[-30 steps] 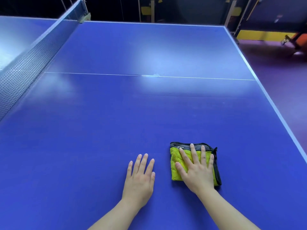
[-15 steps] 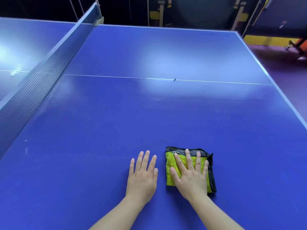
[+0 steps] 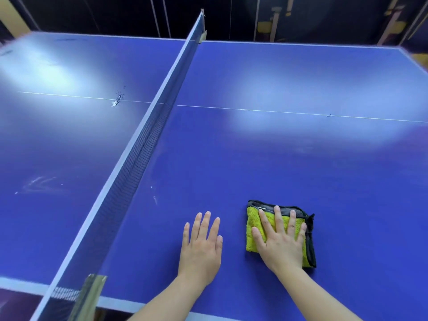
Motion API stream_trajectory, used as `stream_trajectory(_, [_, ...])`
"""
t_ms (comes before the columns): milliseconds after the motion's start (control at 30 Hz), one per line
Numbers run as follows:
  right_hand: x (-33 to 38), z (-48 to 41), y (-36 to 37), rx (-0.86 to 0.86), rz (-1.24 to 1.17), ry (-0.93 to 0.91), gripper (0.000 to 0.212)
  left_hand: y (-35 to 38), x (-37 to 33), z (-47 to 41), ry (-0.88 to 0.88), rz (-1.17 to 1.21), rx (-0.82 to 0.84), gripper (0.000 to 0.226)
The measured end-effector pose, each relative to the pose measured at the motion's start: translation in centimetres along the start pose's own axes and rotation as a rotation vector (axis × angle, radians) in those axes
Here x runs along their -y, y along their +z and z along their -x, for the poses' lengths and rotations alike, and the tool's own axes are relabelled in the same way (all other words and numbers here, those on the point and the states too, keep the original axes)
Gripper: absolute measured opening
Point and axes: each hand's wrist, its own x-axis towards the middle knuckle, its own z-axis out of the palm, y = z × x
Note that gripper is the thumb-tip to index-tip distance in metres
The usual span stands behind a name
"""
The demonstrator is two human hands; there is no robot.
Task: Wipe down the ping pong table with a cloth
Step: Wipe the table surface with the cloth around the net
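A dark mesh net with a white top band (image 3: pixel 143 147) runs from a metal clamp post at the near edge (image 3: pixel 89 295) to a second post at the far edge (image 3: pixel 202 26), splitting the glossy blue ping pong table (image 3: pixel 278 170) into two halves; it is the only barrier on the surface, to the left of both hands. A thin white centre line (image 3: pixel 254 110) crosses both halves. On the left half, a patch of white and dark specks (image 3: pixel 117 100) sits on that line, and faint pale scuffs (image 3: pixel 39 181) lie nearer. A small white streak (image 3: pixel 154 199) marks the right half close to the net. The folded yellow-green microfibre cloth with dark grey edging (image 3: pixel 253 228) lies flat on the right half near the table's near edge. The right hand (image 3: pixel 281 243) presses on it, palm down, fingers straight and spread. The left hand (image 3: pixel 201 246) rests flat on bare table just beside the cloth, fingers straight, holding nothing. Broad blue surface stretches ahead and rightward to the white border.
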Motion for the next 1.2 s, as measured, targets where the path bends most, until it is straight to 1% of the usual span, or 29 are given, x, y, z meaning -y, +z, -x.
stream_trajectory(233, [11.1, -0.1, 0.6, 0.001, -0.005, -0.056, 0.068, 0.0, 10.1, 2.7, -0.076, -0.020, -0.007, 0.055])
stream_trajectory(467, [19.3, -0.8, 0.9, 0.015, 0.006, -0.138, 0.065, 0.0, 14.9, 3.6, -0.191, 0.002, -0.054, 0.056])
stream_trajectory(733, [25.2, -4.9, 0.4, 0.012, -0.031, -0.236, 0.062, 0.4, 17.4, 3.6, -0.274, 0.024, -0.110, 0.055])
stream_trajectory(900, [28.8, -8.5, 0.1, 0.006, -0.035, -0.336, 0.062, 0.8, 17.2, 3.7, -0.275, 0.030, -0.166, 0.054])
stream_trajectory(1067, [31.5, -8.5, 0.7, -0.011, -0.037, -0.422, 0.064, 1.1, 17.4, 3.7, -0.317, 0.078, -0.200, 0.055])
stream_trajectory(1200, [32.0, -7.5, 1.1, -0.010, -0.026, -0.473, 0.063, 1.7, 17.5, 4.3, -0.395, 0.200, -0.230, 0.061])
